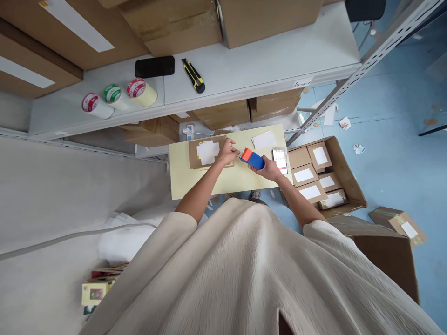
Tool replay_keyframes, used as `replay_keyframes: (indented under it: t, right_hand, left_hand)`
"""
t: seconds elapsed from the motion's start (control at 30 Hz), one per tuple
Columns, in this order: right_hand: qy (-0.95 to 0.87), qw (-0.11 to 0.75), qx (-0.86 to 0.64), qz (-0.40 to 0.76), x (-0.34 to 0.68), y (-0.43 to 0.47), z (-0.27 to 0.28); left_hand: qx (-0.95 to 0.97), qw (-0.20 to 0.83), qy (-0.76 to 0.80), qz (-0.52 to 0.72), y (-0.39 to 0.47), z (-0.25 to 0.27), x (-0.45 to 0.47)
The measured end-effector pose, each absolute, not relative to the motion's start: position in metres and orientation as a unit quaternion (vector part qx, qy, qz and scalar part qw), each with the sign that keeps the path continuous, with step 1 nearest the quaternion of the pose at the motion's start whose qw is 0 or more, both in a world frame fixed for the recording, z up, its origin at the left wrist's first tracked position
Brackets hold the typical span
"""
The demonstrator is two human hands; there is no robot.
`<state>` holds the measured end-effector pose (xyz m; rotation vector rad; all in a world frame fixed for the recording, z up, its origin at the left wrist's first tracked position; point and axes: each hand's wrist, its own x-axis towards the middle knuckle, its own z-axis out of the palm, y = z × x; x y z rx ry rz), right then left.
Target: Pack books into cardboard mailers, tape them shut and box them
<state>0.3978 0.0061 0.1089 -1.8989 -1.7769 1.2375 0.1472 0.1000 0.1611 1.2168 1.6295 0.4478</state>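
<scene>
A blue and orange tape dispenser (255, 161) is in my right hand (269, 169), its orange end pointing left. My left hand (228, 152) is closed in a pinch just left of that end; whatever lies between the fingertips is too small to make out. Under and beside my left hand, a flat cardboard box (194, 155) with a white label (208, 152) lies on the pale yellow table (181, 184). Close to my right hand is a phone (280, 161) with its screen lit. White paper slips (264, 139) lie behind the dispenser.
A grey shelf (244, 70) above the table holds tape rolls (142, 92), a black phone-like slab (154, 67), a utility knife (193, 76) and large cartons (272, 18). Right of the table, an open carton (352, 186) contains several labelled boxes. Another open carton (387, 265) stands nearer me.
</scene>
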Motion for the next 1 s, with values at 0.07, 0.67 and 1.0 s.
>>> replay_keyframes:
  t: [0.07, 0.67, 1.0]
  right_hand:
    - [-0.631, 0.112, -0.653, 0.404, 0.405, 0.005, 0.106]
    - [-0.386, 0.161, -0.691, 0.59, 0.377, -0.054, 0.072]
    - [-0.264, 0.222, -0.715, 0.609, 0.304, -0.096, 0.054]
  left_hand:
    - [0.515, 0.479, 0.684, 0.194, 0.109, 0.163, 0.136]
    - [0.659, 0.376, 0.651, 0.025, 0.194, 0.132, 0.145]
    - [0.779, 0.257, 0.54, -0.187, 0.205, 0.093, 0.148]
